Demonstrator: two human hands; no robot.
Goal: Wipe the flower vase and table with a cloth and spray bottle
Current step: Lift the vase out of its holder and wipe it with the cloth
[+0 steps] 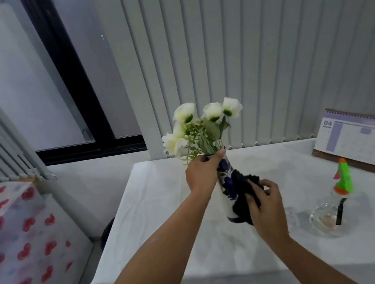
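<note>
Head view: vase wiped on the worktop.
Left hand (pixel 201 170) has its grip closed round the rim of the blue-and-white flower vase (pixel 225 180), which stands upright mid-worktop (pixel 159 216). Right hand (pixel 266 205) presses a dark cloth (pixel 241 182) against the vase's right side, fingers clamped on it. Spray bottle (pixel 343 177) stands well apart to the right, near a desk calendar (pixel 366 138).
</note>
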